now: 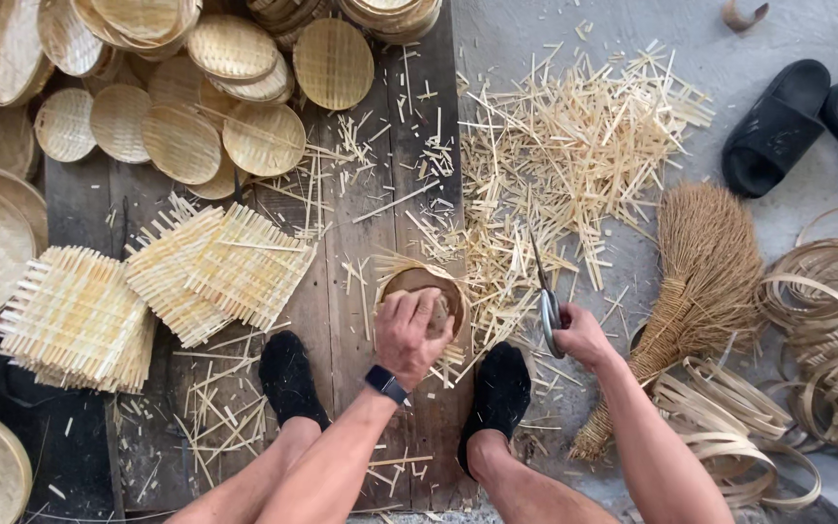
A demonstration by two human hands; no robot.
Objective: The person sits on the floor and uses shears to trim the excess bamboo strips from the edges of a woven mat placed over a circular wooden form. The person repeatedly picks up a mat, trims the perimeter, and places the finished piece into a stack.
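A floor of dark wooden planks (341, 320) is being seen from above, with grey concrete floor (807, 29) lying toward three o'clock. Stacks of round woven trays (181, 141) are being kept at eleven o'clock, and square woven mats (220, 267) with untrimmed ends are lying at nine o'clock. A wide scatter of cut bamboo slivers (574, 126) is spread at one o'clock. A straw broom (695, 281) is lying at three o'clock, coils of bamboo strip (826, 320) are piled just beyond it, and a pair of black slippers (778, 126) is resting at two o'clock. Near the centre, a small round woven basket (426, 291) with loose ends sticking out is being pressed down on the planks between two black-socked feet (288, 374). The left hand (411, 335), wearing a dark wristwatch (386, 383), is being closed over the basket's rim and gripping it. The right hand (582, 335) is being closed around the handles of metal shears (547, 301), whose blades are pointing toward twelve o'clock, just beside the basket.
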